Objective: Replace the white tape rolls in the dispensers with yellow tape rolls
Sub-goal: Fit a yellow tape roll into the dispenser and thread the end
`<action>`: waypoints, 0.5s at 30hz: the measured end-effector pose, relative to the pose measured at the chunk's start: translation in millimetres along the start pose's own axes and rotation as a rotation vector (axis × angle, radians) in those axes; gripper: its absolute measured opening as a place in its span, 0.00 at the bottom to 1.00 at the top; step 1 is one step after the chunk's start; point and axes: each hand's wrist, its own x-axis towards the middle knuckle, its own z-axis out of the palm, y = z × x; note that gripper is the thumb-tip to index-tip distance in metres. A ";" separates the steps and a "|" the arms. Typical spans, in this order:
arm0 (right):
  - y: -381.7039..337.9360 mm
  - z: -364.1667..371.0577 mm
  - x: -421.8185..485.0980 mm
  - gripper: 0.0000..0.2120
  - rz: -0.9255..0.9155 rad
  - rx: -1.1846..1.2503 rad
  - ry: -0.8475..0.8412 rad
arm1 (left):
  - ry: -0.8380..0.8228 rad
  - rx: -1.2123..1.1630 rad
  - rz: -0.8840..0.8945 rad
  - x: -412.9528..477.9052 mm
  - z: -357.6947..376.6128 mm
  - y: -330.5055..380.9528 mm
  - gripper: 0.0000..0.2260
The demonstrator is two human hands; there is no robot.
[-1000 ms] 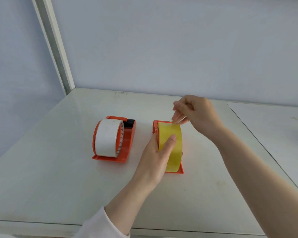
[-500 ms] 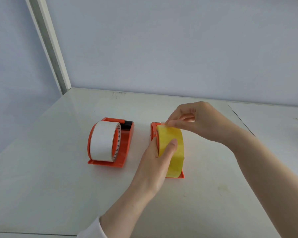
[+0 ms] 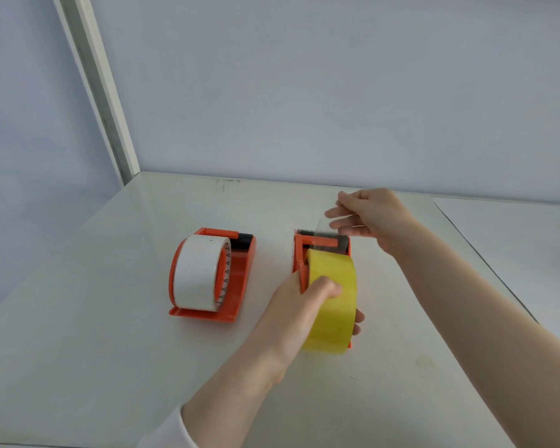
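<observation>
I am working at the glossy white tabletop [image 3: 110,350], where two dispensers are sitting near each other but apart. The orange plastic dispenser on the left [image 3: 240,270] is carrying the wide white tape roll [image 3: 198,273], so that swap is not yet done. The orange plastic dispenser on the right [image 3: 319,242] is already carrying the wide yellow tape roll [image 3: 333,302], so I am judging this to be the threading step.

My left hand [image 3: 296,305] is gripping the yellow roll and steadying it, with the thumb lying across its face and the fingertips curling round its far side. My right hand [image 3: 372,218] is pinching the thin clear strip of tape [image 3: 322,227] and holding it above the dispenser's far end.

Next I am expecting to draw that strip out flat and untwisted. Then I press it onto the small serrated cutter [image 3: 306,229] before turning to the white roll.
</observation>
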 end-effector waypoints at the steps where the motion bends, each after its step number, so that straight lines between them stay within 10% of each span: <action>1: 0.3 -1.3 0.7 0.08 0.022 0.029 -0.013 | 0.020 -0.018 -0.012 1.4 0.4 0.2 0.13; 10: -1.8 -23.6 -25.5 0.31 0.178 0.430 -0.255 | 0.112 -0.080 -0.061 8.6 4.4 3.0 0.15; 15: 13.0 -11.0 -39.5 0.13 -0.094 -0.217 -0.163 | 0.102 -0.071 -0.069 8.4 5.9 3.7 0.15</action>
